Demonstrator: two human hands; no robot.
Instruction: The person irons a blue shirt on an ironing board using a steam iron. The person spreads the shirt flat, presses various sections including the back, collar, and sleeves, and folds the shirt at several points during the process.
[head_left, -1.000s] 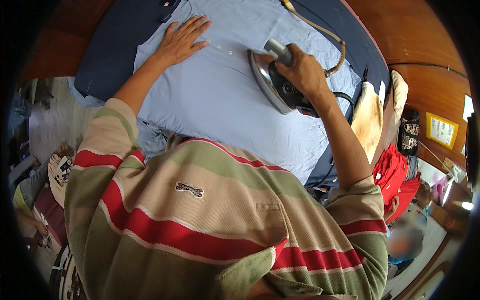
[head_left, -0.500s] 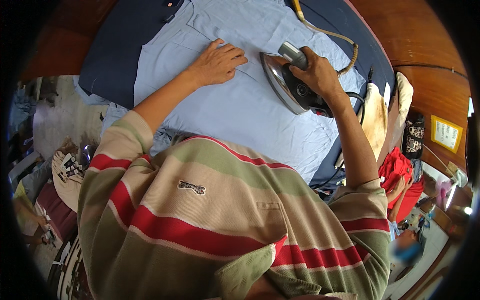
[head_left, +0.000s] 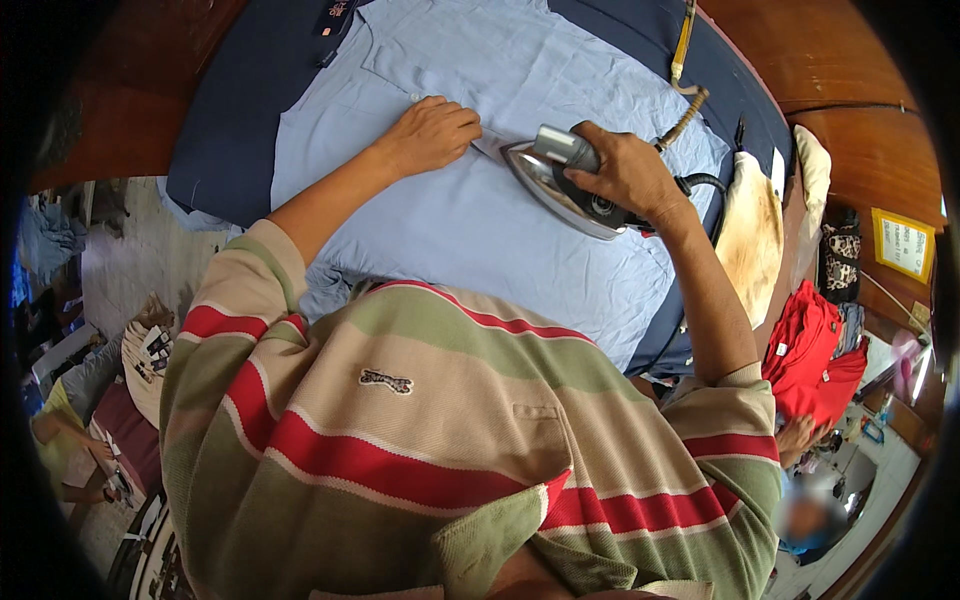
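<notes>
A light blue shirt (head_left: 430, 225) lies spread over a dark blue padded ironing surface (head_left: 228, 130). My right hand (head_left: 630, 172) grips the handle of a steam iron (head_left: 572, 190), whose metal soleplate rests on the shirt with its tip toward my left hand. My left hand (head_left: 432, 135) lies on the shirt left of the iron's tip. Its fingers are curled together on the fabric, and their tips are partly hidden. A fold runs from there toward the iron.
A tan hose (head_left: 685, 110) and a black cord run from the iron to the right. A scorched cream cloth (head_left: 750, 240) hangs at the right edge. Beyond it, another person's hands (head_left: 800, 437) touch red garments (head_left: 815, 355). At far left, another person's arms (head_left: 85, 460) show.
The iron has moved slightly left and toward me, its handle tilting. My left hand has drawn its fingers in and shifted a little left. The hose has swung right.
</notes>
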